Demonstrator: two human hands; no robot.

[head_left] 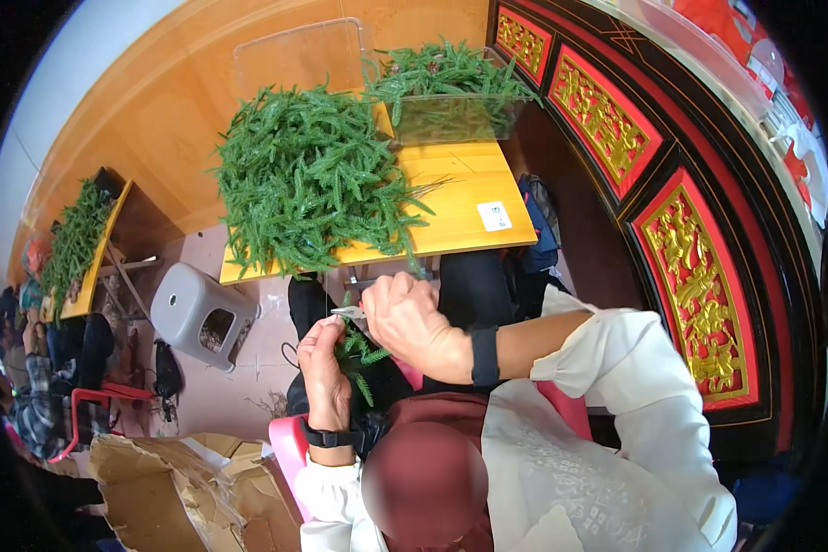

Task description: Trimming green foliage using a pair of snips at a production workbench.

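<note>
My right hand [412, 324] is closed around pliers [349, 313]; their metal jaws point left and their handles are mostly hidden in my fist. The jaws meet the fingertips of my left hand [324, 363], which pinches an artificial green pine sprig [362, 357]. Its needled tips hang between my hands, above my lap. What exactly the jaws bite on is too small to tell. Just beyond my hands, a large heap of similar green sprigs [308, 175] covers the left part of a yellow table [455, 189].
More sprigs lie around a clear plastic bin [451, 120] at the table's far end. A white card [493, 216] lies near its right corner. To the left stand a grey stool [202, 308] and torn cardboard [175, 488]. Carved red-gold panels [695, 290] line the right. Another person sits far left.
</note>
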